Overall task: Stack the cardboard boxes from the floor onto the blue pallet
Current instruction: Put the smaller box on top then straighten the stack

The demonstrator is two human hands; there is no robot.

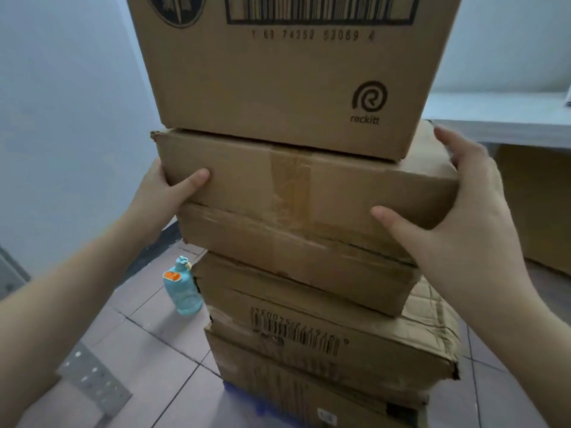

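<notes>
We stood before a tall stack of cardboard boxes. Both our hands were on the taped box [278, 177], second from the top. Our left hand [160, 193] clasped its left end, thumb lying flat across the front face, the other fingers hidden round the side. Our right hand [463, 211] clasped the right end, thumb pressed on the front near the lower corner, fingers [448, 140] curled over the top edge at the back. So both sets of fingers were closed on that box.

On top of it sat the Rockitt box [293, 88], larger in view, with a barcode and a round logo, its upper part cut off by the frame. Under the taped box lay a flat box [293, 261], touching it, and below that a creased barcode box [324, 338] with torn corners. Lower still came another box [309, 393], partly out of view. A sliver of the blue pallet [247, 403] showed under the stack at the bottom edge.

On the tiled floor [154, 350], just left of the stack, stood a pale blue bottle [183, 288] with an orange patch. A grey perforated plate [95, 378] lay on the floor at lower left. At the right, behind our hand, a desk [509, 118] stood by the wall.
</notes>
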